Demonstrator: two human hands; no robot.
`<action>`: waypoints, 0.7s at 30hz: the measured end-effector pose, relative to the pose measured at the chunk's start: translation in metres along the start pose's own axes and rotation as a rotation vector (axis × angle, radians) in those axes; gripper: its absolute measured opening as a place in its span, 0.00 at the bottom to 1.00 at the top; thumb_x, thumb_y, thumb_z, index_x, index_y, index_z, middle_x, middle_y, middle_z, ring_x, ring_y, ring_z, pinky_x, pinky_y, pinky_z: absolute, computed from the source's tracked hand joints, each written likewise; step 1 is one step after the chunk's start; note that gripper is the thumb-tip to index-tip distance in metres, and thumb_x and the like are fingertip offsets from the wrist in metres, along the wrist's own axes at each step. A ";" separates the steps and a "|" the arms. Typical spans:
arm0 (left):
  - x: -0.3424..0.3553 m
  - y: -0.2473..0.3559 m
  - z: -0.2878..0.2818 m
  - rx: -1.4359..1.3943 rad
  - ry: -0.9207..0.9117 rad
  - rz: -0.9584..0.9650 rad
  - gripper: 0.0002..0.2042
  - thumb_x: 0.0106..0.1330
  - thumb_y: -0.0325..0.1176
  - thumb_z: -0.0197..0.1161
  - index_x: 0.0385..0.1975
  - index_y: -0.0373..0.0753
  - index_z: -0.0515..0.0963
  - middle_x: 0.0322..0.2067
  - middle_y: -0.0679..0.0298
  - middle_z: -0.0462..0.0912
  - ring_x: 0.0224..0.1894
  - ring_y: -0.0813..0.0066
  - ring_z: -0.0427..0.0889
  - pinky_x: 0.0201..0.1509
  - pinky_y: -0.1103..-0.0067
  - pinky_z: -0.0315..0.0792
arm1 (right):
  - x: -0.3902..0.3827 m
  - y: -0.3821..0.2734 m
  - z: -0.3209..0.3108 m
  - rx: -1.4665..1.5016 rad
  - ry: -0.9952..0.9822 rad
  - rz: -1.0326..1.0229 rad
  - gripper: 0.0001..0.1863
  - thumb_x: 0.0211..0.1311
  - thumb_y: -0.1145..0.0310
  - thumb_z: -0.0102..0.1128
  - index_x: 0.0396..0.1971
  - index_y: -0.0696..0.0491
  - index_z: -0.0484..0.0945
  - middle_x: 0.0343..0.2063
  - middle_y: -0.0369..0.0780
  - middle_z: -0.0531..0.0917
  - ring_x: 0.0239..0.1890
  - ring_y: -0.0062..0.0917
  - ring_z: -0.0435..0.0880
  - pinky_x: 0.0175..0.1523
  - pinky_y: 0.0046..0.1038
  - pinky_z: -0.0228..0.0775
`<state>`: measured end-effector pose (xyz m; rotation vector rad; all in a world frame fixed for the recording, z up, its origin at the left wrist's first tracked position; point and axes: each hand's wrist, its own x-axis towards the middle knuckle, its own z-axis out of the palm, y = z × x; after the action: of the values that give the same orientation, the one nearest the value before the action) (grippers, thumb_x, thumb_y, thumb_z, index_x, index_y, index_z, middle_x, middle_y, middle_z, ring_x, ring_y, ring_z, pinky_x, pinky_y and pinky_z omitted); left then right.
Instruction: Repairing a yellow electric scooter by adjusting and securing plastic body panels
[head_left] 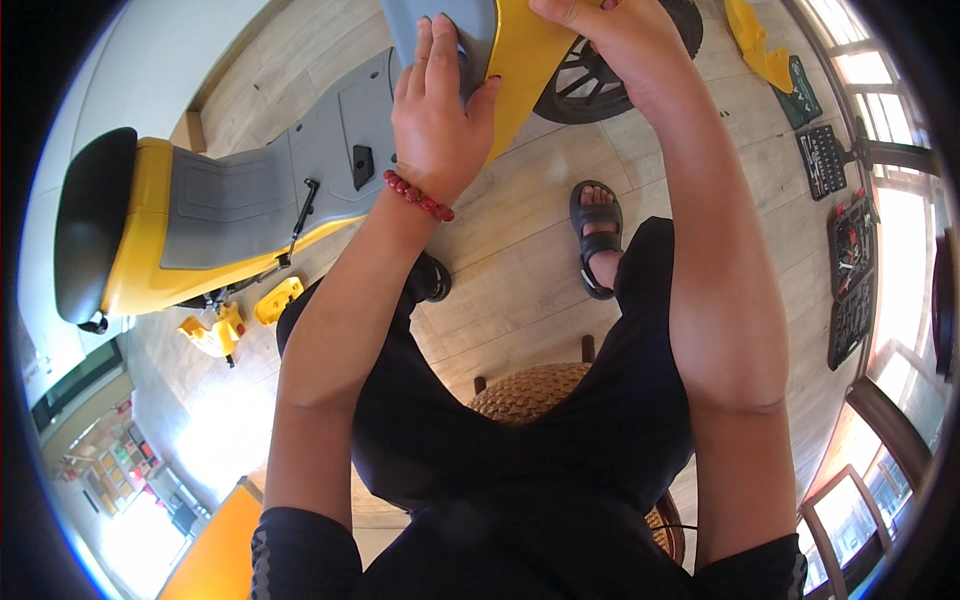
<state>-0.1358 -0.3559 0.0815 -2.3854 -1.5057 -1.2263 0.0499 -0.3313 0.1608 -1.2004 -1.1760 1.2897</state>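
Note:
At the top centre my left hand [440,110], with a red bead bracelet at the wrist, lies on the grey front panel [411,30] of a yellow scooter, fingers stretched out. To its right my right hand [630,55] grips the edge of the yellow body panel [525,65], thumb on the top. A black spoked wheel [579,90] shows beneath that panel, partly hidden by the hand. The grey floorboard [330,150] reaches left toward the yellow rear body [130,240] and black seat [90,220]; a small black part [361,165] lies on the board.
I sit on a woven stool [520,390]. Loose yellow parts [215,335] lie on the floor at left, another yellow piece [760,55] at upper right. Open black tool cases [850,275] and a socket set [820,160] lie along the right, near dark wooden furniture [890,430].

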 end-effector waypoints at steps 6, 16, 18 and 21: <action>0.000 0.006 0.000 -0.008 0.033 0.013 0.33 0.53 0.29 0.66 0.59 0.30 0.60 0.51 0.45 0.73 0.44 0.50 0.77 0.46 0.68 0.73 | -0.003 0.002 0.007 -0.081 0.023 -0.133 0.24 0.49 0.68 0.69 0.45 0.62 0.73 0.38 0.42 0.81 0.40 0.26 0.80 0.45 0.24 0.71; 0.000 0.010 0.000 -0.028 0.017 -0.008 0.33 0.52 0.27 0.64 0.59 0.29 0.60 0.56 0.41 0.67 0.51 0.44 0.73 0.54 0.65 0.69 | -0.009 0.006 0.024 -0.518 0.252 -0.369 0.22 0.48 0.65 0.70 0.40 0.62 0.75 0.33 0.41 0.81 0.34 0.24 0.80 0.38 0.22 0.71; -0.003 0.008 0.000 -0.009 0.008 -0.010 0.33 0.52 0.27 0.64 0.59 0.28 0.60 0.56 0.41 0.67 0.51 0.44 0.73 0.54 0.65 0.69 | -0.005 0.022 0.023 -0.403 0.209 -0.322 0.22 0.44 0.67 0.72 0.38 0.61 0.76 0.32 0.40 0.82 0.34 0.22 0.80 0.38 0.22 0.71; 0.000 0.009 0.000 -0.021 -0.010 -0.026 0.33 0.51 0.27 0.64 0.59 0.28 0.60 0.56 0.41 0.66 0.51 0.44 0.73 0.53 0.64 0.69 | 0.000 0.028 0.019 -0.252 0.146 -0.262 0.22 0.38 0.69 0.76 0.34 0.59 0.78 0.30 0.37 0.82 0.33 0.20 0.80 0.38 0.23 0.71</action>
<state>-0.1286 -0.3609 0.0844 -2.3965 -1.5392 -1.2434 0.0296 -0.3329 0.1338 -1.2485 -1.3657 0.8635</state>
